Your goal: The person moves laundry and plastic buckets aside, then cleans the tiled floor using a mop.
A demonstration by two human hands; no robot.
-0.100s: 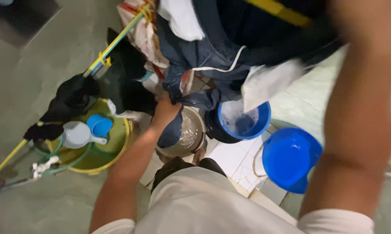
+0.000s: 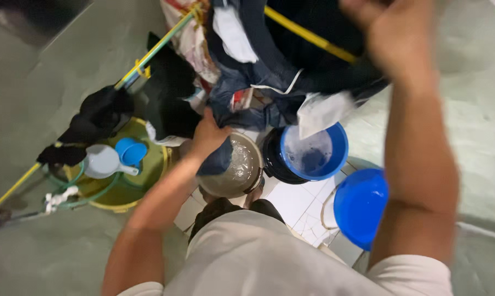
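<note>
The left hand [image 2: 208, 134] is clenched on the lower end of a dark blue garment [image 2: 258, 77], whose tip dangles over a pale metal basin [image 2: 242, 164] of foamy water. The right hand [image 2: 395, 33] is raised by the upper part of the same cloth, near a yellow line [image 2: 308, 35]; it is blurred, and I cannot tell whether its fingers grasp anything.

Judging by this, the garment is out of the water and mostly draped over the line, with its low end not yet settled. Other cloths already hang there. Beside the basin stands a blue bucket [image 2: 338, 156] holding suds, and a blue bowl [image 2: 362, 205] sits on the floor [image 2: 55, 257]. To the left, a yellow tub [image 2: 149, 186] holds a grey scoop [image 2: 102, 161].
</note>
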